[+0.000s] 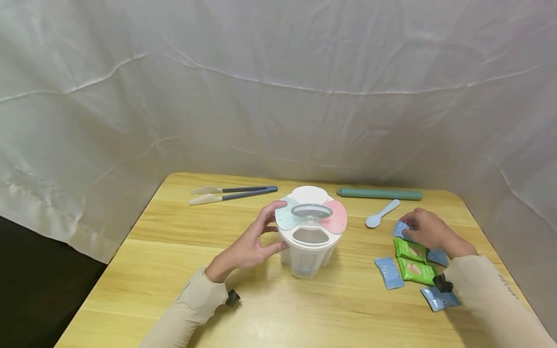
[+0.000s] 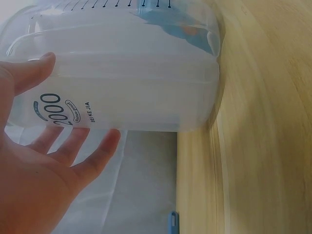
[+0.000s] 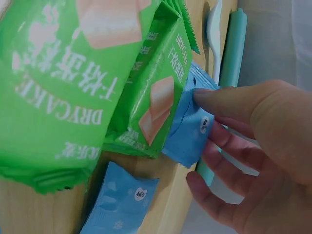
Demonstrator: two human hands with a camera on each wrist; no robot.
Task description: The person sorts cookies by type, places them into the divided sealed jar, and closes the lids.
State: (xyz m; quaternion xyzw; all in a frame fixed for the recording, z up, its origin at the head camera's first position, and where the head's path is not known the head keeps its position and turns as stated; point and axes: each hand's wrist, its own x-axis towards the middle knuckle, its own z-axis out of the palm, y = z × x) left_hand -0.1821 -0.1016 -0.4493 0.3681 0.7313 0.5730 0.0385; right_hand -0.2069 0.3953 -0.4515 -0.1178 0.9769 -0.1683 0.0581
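Observation:
A clear storage canister (image 1: 306, 258) stands upright on the table under a white lid with mint and pink flaps. My left hand (image 1: 252, 244) grips its left side, thumb in front and fingers spread behind. In the left wrist view, a blue shape (image 2: 187, 29) shows through the clear wall. Over on the right, my right hand (image 1: 428, 232) pinches a blue snack packet (image 3: 187, 129) between thumb and fingers. Beside that packet lie two green dry cake packets (image 1: 411, 250), and several more blue packets (image 1: 389, 273) are scattered around them.
Tongs (image 1: 235, 193) with dark handles lie at the back left. A pale blue spoon (image 1: 383, 214) rests right of the canister, near a green rod-like object (image 1: 379, 194) along the back edge. A white curtain (image 1: 278, 121) hangs behind the wooden table (image 1: 174, 270).

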